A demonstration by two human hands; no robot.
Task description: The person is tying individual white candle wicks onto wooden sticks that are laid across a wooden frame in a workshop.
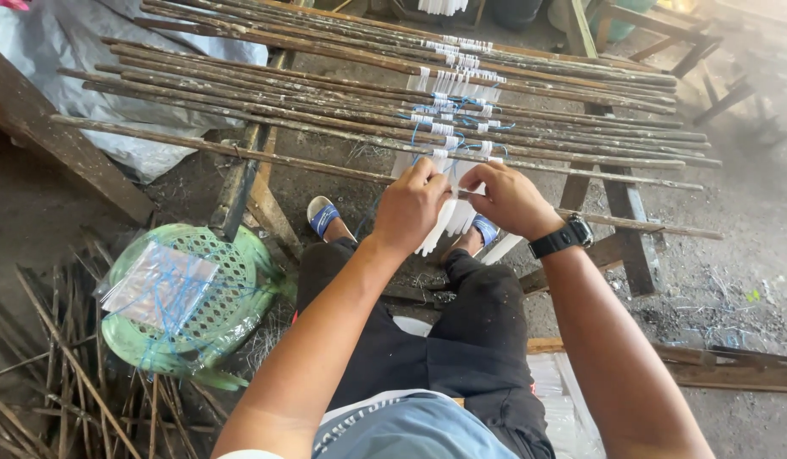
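a bundle of white strips (pixel 451 217) is pinched from both sides at the nearest stick (pixel 240 153) of the row laid across the bench (pixel 619 200). the left hand (pixel 410 206) is closed on the bundle's left edge, the right hand (pixel 508 197) on its right edge, so the strips lie directly between the two grips, neither hand being clearly nearer. the long axis of the strips runs downward, hanging from the stick toward the lap, while the stick itself runs crosswise, left to right, at a slight slant. blue string (pixel 427 127) is seen just above the knuckles, looped about the sticks. further white bindings (pixel 457 81) sit on the sticks beyond. a green basket (pixel 249 255) lies well apart on the left.
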